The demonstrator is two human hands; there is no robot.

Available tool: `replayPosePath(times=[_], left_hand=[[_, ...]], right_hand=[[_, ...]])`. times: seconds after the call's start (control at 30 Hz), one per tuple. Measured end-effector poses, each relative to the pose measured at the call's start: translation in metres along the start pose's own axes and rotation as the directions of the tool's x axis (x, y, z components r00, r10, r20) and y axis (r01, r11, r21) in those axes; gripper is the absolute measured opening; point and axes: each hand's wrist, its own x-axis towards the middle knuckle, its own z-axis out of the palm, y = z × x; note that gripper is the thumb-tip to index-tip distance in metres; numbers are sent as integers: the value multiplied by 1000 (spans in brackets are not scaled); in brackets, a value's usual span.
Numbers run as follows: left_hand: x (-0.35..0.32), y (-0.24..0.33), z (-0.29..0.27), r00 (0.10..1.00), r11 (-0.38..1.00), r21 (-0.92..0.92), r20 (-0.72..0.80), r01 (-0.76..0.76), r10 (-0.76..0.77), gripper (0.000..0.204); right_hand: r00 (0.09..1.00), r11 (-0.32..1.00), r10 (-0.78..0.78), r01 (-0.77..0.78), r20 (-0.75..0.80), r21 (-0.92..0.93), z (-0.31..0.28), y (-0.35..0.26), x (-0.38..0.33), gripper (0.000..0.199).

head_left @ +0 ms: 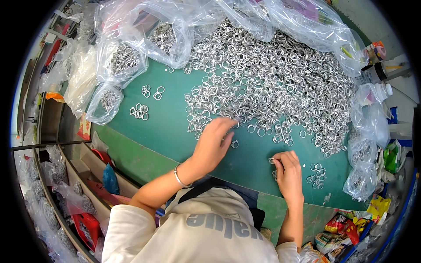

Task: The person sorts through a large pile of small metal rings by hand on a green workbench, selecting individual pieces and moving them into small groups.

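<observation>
A large pile of silver-coloured metal rings (263, 74) covers the far middle and right of the green table (158, 131). My left hand (211, 142) reaches the pile's near edge, fingers stretched out and thumb apart; its fingertips are slightly blurred among the rings. Just beside its thumb lies a single ring (235, 143). My right hand (288, 173), nearer the table's front edge, is closed in a pinch on a small metal ring (271, 161). Another ring (275, 174) shows partly beside its fingers. To its right lies a small group of rings (316, 176).
Small ring groups (139, 111) lie at the table's left. Clear plastic bags of rings (123, 61) line the far and left edges, with more bags (362, 166) at the right. A compartmented drawer (79, 166) stands at lower left, and colourful packets (342, 228) sit at lower right.
</observation>
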Motion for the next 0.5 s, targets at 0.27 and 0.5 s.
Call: replayPosePath(times=[0.27, 0.5], left_hand=[[-27, 12, 18, 983, 970, 206, 159, -127, 95, 31], [-38, 34, 79, 912, 958, -46, 297, -282, 282, 31]], right_hand=[[987, 981, -140, 148, 76, -127, -5, 3, 0, 5], [997, 985, -74, 79, 36, -155, -20, 9, 5, 8]])
